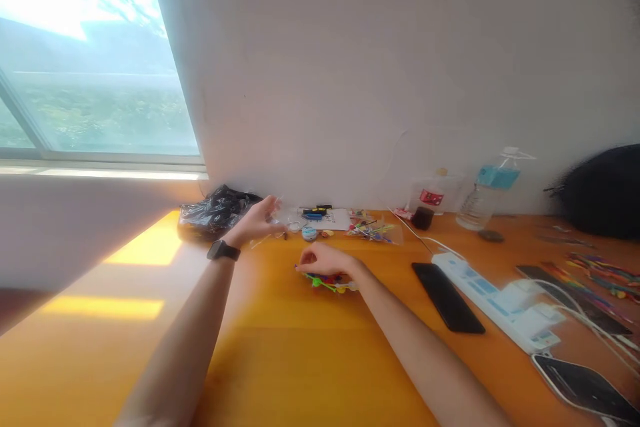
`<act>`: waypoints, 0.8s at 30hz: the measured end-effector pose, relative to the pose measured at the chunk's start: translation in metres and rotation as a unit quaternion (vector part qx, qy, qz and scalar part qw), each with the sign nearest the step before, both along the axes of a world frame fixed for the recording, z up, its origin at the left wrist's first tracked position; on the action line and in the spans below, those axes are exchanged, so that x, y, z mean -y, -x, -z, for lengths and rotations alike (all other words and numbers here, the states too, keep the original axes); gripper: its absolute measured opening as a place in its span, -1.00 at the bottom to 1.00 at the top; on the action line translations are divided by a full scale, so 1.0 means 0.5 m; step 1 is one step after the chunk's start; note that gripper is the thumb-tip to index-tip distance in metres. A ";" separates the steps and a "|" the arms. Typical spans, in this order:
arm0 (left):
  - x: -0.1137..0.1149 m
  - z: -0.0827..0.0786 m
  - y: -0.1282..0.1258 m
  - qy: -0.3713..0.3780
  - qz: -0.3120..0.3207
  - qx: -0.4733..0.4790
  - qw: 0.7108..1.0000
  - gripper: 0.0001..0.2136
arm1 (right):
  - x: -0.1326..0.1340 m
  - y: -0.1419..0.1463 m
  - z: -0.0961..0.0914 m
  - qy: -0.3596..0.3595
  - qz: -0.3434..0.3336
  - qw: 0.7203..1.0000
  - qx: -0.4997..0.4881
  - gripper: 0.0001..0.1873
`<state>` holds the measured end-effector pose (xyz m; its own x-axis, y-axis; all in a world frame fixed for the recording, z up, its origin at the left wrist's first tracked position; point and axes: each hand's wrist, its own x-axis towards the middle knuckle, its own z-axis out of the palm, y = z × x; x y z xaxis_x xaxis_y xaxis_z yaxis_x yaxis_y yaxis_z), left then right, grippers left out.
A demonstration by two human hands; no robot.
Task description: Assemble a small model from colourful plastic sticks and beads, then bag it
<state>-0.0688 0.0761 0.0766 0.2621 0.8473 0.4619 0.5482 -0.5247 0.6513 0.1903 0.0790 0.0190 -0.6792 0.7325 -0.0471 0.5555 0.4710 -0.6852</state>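
Observation:
My left hand [257, 219], with a black watch [223, 251] on its wrist, reaches toward the wall and pinches something small and clear that I cannot make out. My right hand [325, 260] rests curled on the orange table [300, 360], fingers closed over a small colourful stick-and-ball toy [330, 282] of green, red and yellow pieces. Just beyond the hands lie a white sheet with blue and yellow parts [320, 215], a small round blue piece [309, 233], and a clear bag of coloured sticks [375, 231].
A crumpled black plastic bag [215, 210] sits at the wall by the window. To the right lie a black phone [447, 297], a white power strip [500, 300] with cables, two bottles [487, 197], more coloured sticks [600, 273] and another phone [585, 387].

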 end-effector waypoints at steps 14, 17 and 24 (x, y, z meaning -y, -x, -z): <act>-0.018 0.034 -0.033 0.022 0.023 0.016 0.999 -0.51 | -0.026 -0.071 -0.113 -0.001 0.100 0.954 -0.283 -0.59; -0.021 0.039 -0.048 0.001 0.033 0.000 0.999 -0.48 | -0.023 -0.087 -0.152 -0.085 0.208 0.897 -0.381 -0.58; -0.012 0.036 -0.117 0.000 0.060 0.024 0.998 -0.46 | 0.018 -0.072 -0.191 -0.138 0.151 0.930 -0.305 -0.60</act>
